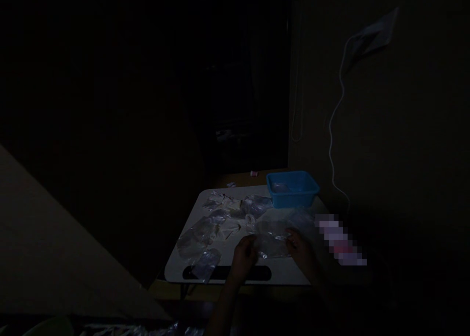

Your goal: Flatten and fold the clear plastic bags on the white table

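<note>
A clear plastic bag [272, 246] lies spread over the right half of the small white table [290, 271]. My left hand [244, 258] pinches its left edge, the fingers curled. At the opposite edge my right hand [300, 252] has thumb and forefinger closed on the plastic. Left of my hands are more crumpled clear bags, among them a wide flat bag [194, 239] and a small bag [206, 263] over the table's dark slot. Whitish crumpled pieces [227, 228] lie among them. Dim light hides the finer finger detail.
A blue plastic basin [293, 199] with some clear plastic inside stands at the table's back right corner. A white cord [331, 135] hangs down the right wall. Behind the table a small pinkish spool-like item [254, 174] rests on the floor. A pale slanted panel [55, 248] fills the lower left.
</note>
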A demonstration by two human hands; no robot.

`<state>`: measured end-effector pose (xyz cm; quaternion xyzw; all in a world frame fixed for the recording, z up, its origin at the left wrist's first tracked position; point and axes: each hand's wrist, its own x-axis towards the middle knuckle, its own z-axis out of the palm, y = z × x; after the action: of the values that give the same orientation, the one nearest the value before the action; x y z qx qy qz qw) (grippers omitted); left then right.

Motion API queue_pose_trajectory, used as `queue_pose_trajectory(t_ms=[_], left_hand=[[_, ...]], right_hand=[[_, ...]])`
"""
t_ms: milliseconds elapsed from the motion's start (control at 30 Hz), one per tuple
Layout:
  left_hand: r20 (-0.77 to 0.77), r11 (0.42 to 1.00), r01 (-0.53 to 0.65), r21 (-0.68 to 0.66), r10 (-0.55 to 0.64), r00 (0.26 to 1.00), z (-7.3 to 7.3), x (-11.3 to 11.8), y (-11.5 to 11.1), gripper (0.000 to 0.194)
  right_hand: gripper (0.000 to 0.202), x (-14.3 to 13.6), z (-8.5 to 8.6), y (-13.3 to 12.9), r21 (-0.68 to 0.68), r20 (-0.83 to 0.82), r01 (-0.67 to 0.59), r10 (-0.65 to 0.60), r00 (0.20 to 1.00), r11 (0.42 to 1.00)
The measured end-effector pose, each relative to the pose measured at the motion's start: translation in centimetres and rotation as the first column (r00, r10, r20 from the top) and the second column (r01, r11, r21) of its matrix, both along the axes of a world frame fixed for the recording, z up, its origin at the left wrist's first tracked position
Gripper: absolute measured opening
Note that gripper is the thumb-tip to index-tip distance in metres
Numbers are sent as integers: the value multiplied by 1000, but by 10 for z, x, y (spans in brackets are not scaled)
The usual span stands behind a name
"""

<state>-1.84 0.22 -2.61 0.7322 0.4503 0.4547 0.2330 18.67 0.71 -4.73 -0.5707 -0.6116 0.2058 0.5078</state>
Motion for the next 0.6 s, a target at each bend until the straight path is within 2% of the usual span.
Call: queue_pose_trajectory(t_ms=[233,367,600], left_hand=[[4,998,-63,18,63,998,4,-2,-3,26],[11,992,-120,32,120,993,10,-1,-6,26],[-21,1000,-20,20,21,1000,11,3,-6,30]], right_hand=[[38,-1,3,-1,-49,31,40,-39,999,998],[38,0,4,-1,-48,35,11,-9,999,999],[39,-1,15,-6,-93,55,20,-15,998,995]])
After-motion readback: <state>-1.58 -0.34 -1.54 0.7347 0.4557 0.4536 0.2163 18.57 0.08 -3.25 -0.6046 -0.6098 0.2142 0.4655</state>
